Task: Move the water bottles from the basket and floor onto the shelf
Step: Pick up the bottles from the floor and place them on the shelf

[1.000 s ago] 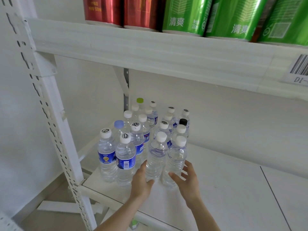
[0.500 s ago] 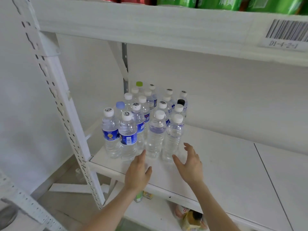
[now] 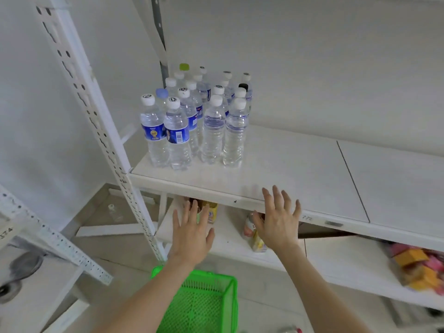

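Several clear water bottles [image 3: 195,121] stand upright in a tight cluster at the left end of the white shelf [image 3: 300,169]. Two unlabelled ones [image 3: 234,133] stand at the front right of the cluster. My left hand [image 3: 192,233] and my right hand [image 3: 280,219] hover in front of the shelf's front edge, fingers spread and straight, holding nothing. A green mesh basket [image 3: 204,306] sits on the floor below my arms; the part in view holds no bottle. One small clear bottle [image 3: 113,211] stands on the floor behind the shelf post.
A perforated white upright post [image 3: 101,131] bounds the shelf on the left. The lower shelf [image 3: 336,258] carries small drink bottles [image 3: 211,211] and coloured packets [image 3: 418,270]. Another rack's frame [image 3: 55,239] stands at the left. Bare shelf surface stretches to the right of the cluster.
Both hands let go of the two front bottles and pulled back off the shelf toward me. The view tilted down, bringing the green basket and lower shelf into sight.
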Demonstrator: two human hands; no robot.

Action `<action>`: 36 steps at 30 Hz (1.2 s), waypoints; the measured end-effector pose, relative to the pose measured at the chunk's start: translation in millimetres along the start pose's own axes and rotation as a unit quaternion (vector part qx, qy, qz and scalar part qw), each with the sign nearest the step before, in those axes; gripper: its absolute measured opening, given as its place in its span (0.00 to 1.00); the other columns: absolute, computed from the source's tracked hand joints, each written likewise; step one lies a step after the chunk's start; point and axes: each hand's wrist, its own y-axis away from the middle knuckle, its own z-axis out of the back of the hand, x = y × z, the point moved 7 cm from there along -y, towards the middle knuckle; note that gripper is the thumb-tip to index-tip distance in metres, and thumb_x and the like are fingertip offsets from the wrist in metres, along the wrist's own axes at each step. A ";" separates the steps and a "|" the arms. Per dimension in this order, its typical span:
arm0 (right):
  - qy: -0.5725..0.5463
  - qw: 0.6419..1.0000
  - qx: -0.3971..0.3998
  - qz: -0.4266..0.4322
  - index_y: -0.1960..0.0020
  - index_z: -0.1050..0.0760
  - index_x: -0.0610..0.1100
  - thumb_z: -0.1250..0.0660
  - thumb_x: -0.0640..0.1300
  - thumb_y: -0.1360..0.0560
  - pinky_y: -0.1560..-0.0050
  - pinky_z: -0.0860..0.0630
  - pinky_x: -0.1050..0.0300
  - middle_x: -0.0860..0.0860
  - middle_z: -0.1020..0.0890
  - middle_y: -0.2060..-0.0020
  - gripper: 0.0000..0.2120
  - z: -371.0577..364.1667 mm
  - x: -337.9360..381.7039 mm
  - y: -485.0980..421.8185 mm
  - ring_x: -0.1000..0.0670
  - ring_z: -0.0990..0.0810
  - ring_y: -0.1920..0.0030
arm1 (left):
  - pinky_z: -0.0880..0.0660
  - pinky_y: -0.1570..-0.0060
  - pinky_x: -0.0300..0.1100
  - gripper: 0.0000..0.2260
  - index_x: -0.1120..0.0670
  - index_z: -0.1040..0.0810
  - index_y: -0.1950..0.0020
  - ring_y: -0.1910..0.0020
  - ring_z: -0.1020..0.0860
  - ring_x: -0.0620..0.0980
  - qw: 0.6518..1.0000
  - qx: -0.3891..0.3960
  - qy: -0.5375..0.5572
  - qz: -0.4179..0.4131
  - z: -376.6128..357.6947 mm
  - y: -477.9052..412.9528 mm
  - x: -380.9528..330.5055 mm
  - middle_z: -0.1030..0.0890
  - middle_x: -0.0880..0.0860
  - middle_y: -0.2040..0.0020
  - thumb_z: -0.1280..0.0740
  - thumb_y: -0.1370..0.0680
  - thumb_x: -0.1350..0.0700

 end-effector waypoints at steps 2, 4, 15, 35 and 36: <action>0.003 1.000 -0.008 -0.017 0.30 0.31 0.44 0.34 0.57 0.25 0.34 0.38 0.30 0.41 0.29 0.30 0.29 3.4 -4.7 30.2 0.36 0.31 0.31 | 0.49 0.26 0.64 0.28 0.51 0.40 0.23 0.22 0.45 0.59 1.000 0.024 0.000 -0.016 -7.7 21.8 -7.5 0.39 0.60 0.23 0.42 0.21 0.43; 0.004 0.999 -0.012 -0.040 0.30 0.30 0.44 0.35 0.58 0.25 0.34 0.38 0.31 0.41 0.28 0.30 0.29 5.4 -11.1 61.6 0.36 0.30 0.32 | 0.50 0.26 0.64 0.29 0.51 0.42 0.22 0.22 0.47 0.59 0.998 0.043 0.003 -0.038 -13.0 44.8 -16.2 0.41 0.60 0.22 0.44 0.21 0.42; 0.039 0.985 0.090 -0.139 0.25 0.39 0.47 0.41 0.60 0.24 0.30 0.43 0.32 0.44 0.35 0.26 0.31 -16.0 -50.7 248.2 0.40 0.36 0.27 | 0.56 0.27 0.64 0.29 0.50 0.45 0.21 0.21 0.50 0.59 0.982 0.129 -0.015 -0.139 -45.9 189.1 -65.1 0.45 0.60 0.21 0.46 0.20 0.41; 0.001 0.943 0.187 -0.276 0.23 0.44 0.48 0.56 0.67 0.25 0.27 0.48 0.36 0.45 0.39 0.24 0.37 -70.1 -213.2 389.9 0.43 0.42 0.25 | 0.39 0.32 0.67 0.32 0.51 0.29 0.28 0.28 0.32 0.60 0.953 0.240 -0.032 -0.183 -143.4 286.4 -210.5 0.28 0.61 0.29 0.28 0.30 0.45; -0.001 0.941 0.189 -0.280 0.24 0.44 0.48 0.58 0.67 0.26 0.28 0.48 0.35 0.45 0.38 0.24 0.37 -78.1 -222.0 389.7 0.42 0.42 0.25 | 0.40 0.31 0.66 0.32 0.51 0.30 0.27 0.27 0.33 0.60 0.951 0.247 -0.036 -0.181 -153.4 286.3 -215.9 0.29 0.60 0.29 0.29 0.29 0.44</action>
